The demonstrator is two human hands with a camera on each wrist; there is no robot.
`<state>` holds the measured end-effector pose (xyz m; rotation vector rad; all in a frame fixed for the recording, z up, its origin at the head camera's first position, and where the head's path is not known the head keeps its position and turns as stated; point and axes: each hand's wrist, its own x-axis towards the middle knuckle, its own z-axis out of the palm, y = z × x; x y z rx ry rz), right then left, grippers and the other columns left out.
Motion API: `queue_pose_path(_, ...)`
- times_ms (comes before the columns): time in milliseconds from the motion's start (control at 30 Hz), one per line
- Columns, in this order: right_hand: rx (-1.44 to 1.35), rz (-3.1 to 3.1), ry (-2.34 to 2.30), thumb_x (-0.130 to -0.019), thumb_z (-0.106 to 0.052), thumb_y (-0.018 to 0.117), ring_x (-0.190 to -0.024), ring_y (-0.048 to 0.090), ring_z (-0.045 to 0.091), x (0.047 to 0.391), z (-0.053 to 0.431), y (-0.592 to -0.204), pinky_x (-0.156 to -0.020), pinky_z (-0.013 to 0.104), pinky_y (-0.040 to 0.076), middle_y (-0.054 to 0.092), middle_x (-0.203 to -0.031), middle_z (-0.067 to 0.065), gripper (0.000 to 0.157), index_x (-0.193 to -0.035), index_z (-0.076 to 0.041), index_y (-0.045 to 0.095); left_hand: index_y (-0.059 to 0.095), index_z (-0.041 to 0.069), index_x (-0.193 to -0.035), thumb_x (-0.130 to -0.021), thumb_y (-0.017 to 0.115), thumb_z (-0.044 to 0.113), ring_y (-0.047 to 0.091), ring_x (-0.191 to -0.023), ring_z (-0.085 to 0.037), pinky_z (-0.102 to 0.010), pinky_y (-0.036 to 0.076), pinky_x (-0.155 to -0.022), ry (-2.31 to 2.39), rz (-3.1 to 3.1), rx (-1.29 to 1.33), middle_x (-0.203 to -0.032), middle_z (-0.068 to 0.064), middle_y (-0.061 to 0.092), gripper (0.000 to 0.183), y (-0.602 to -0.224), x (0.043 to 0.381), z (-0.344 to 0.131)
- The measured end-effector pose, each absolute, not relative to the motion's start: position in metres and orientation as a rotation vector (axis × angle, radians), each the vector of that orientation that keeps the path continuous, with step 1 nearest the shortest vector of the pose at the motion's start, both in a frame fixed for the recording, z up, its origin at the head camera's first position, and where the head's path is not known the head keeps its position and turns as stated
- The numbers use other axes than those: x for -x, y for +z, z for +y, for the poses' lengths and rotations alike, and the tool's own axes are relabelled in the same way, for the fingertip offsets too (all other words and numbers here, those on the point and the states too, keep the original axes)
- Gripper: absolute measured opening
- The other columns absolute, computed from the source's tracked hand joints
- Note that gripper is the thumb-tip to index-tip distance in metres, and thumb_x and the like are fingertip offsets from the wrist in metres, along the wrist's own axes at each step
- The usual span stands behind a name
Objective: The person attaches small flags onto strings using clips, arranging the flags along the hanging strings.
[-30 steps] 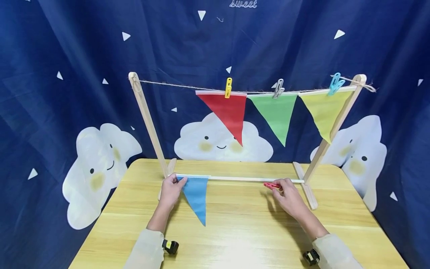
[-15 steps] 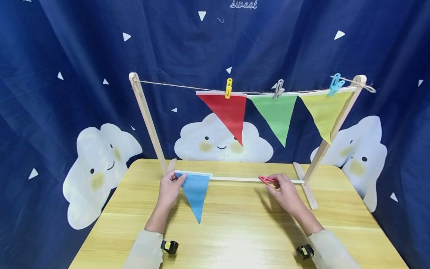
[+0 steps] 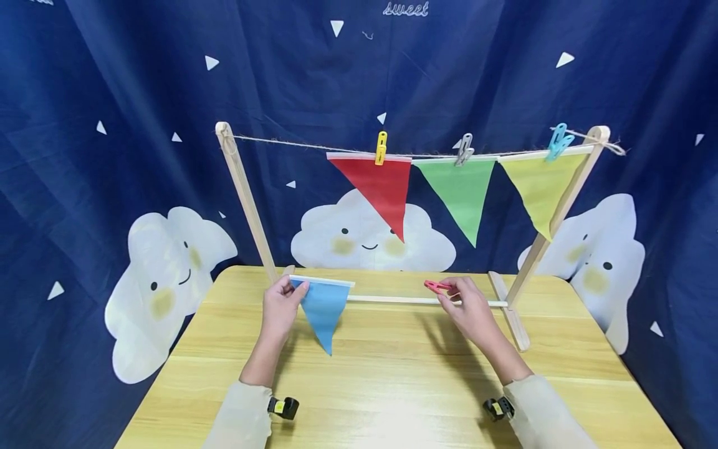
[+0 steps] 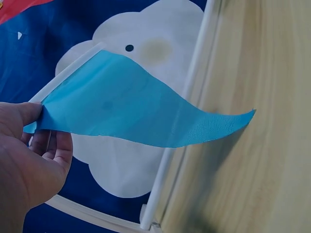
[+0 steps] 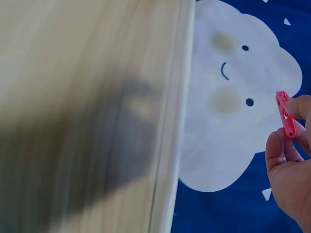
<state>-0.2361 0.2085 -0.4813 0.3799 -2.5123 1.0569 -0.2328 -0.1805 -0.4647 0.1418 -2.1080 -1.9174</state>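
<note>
My left hand (image 3: 282,307) pinches a blue triangular pennant (image 3: 325,307) by the left end of its white top edge. The pennant (image 4: 116,102) hangs in the air, its tip curling toward the tabletop in the left wrist view. Off to the right, my right hand (image 3: 467,307) holds a red clothespin (image 3: 436,287) between thumb and fingers, above the white crossbar. In the right wrist view the clothespin (image 5: 285,114) points away from the fingertips. Overhead runs a twine line (image 3: 286,142) with red (image 3: 381,187), green (image 3: 462,193) and yellow pennants (image 3: 541,187) clipped to it.
Two wooden posts (image 3: 247,199) hold up the twine, joined low down by a white crossbar (image 3: 392,300). Yellow, grey and blue clothespins (image 3: 560,142) grip the hung pennants. A wooden table (image 3: 359,386) lies below; a dark blue curtain (image 3: 140,93) with clouds hangs behind.
Both hands have risen. The blue pennant has lifted off the tabletop, its tip swinging left. The right hand has moved up and left with the red clothespin.
</note>
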Motion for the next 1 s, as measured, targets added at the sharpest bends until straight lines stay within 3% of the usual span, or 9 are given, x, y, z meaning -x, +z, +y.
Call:
queue_pose_path(267, -0.447, -2.407, 1.018, -0.09, -0.003, 0.076, -0.089, 0.068, 0.027, 0.238, 0.2, -0.465, -0.078, 0.046, 0.058, 0.063, -0.104, 0.015, 0.026, -0.115, 0.0, 0.069, 0.07, -0.008, -0.12, -0.096, 0.072, 0.004, 0.063, -0.076, -0.001, -0.014, 0.054, -0.07, -1.925, -1.999, -0.156, -0.096, -0.012, 0.072, 0.027, -0.452, 0.232, -0.178)
queue_pose_path(500, -0.485, -2.343, 1.016, -0.089, -0.002, 0.078, -0.089, 0.069, 0.026, 0.24, 0.194, -0.447, -0.079, 0.047, 0.06, 0.064, -0.106, 0.014, 0.027, -0.115, -0.001, 0.07, 0.071, -0.009, -0.104, -0.095, 0.074, 0.009, 0.056, -0.067, -0.004, -0.016, 0.048, -0.06, -1.88, -2.001, -0.145, -0.079, 0.005, 0.065, 0.02, -0.441, 0.231, -0.179)
queue_pose_path(800, -0.56, -2.294, 1.021, -0.085, -0.001, 0.082, -0.088, 0.067, 0.024, 0.239, 0.182, -0.426, -0.081, 0.039, 0.06, 0.064, -0.104, 0.014, 0.031, -0.113, 0.0, 0.067, 0.068, -0.01, -0.105, -0.098, 0.071, 0.011, 0.061, -0.074, -0.006, -0.018, 0.053, -0.07, -1.926, -1.958, -0.092, -0.082, 0.005, 0.067, 0.022, -0.427, 0.23, -0.175)
queue_pose_path(1000, -0.591, -2.27, 1.051, -0.086, 0.0, 0.081, -0.091, 0.07, 0.028, 0.241, 0.176, -0.413, -0.081, 0.044, 0.061, 0.064, -0.108, 0.013, 0.031, -0.114, -0.001, 0.066, 0.067, -0.008, -0.104, -0.099, 0.069, 0.012, 0.061, -0.075, -0.005, -0.017, 0.053, -0.072, -1.933, -1.95, -0.105, -0.082, 0.007, 0.067, 0.021, -0.421, 0.231, -0.174)
